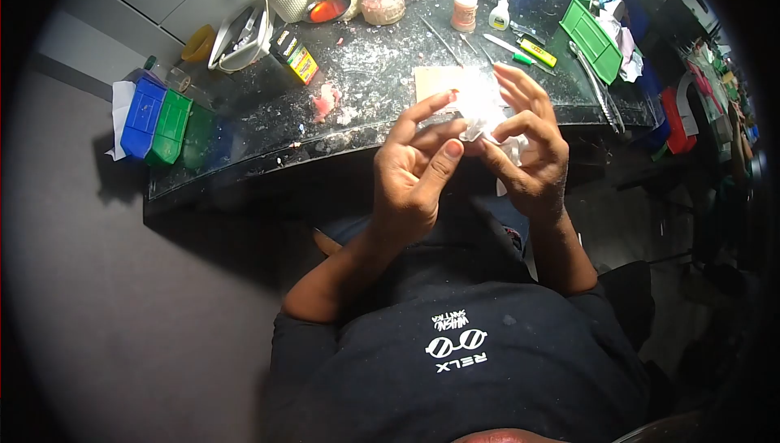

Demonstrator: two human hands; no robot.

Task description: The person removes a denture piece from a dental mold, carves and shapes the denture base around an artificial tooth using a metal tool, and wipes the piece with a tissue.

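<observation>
The left hand [406,175] has its thumb apart from its fingers, the curled ones against or just beside a crumpled white piece [478,129]; glare hides which. The right hand [532,151] pinches that piece between thumb and fingers, so the grip seems to rest mostly on one side. If that pinch slackens, the piece could slip — it sits around the front edge of the bench [374,114], with the lap below. Squeezing too hard could crush or tear whatever the soft-looking folds hold; the contents cannot be made out. The glare itself is a risk, since it washes out the fingertips.

Just beyond lies a tan board [431,82]; past it, slim tools [443,43] and a white-and-green tool [509,49] could be knocked by an outstretched finger. Farther back, a white bottle [500,15] and a pink bottle [464,11] stand upright — a careless reach might tip them.
</observation>
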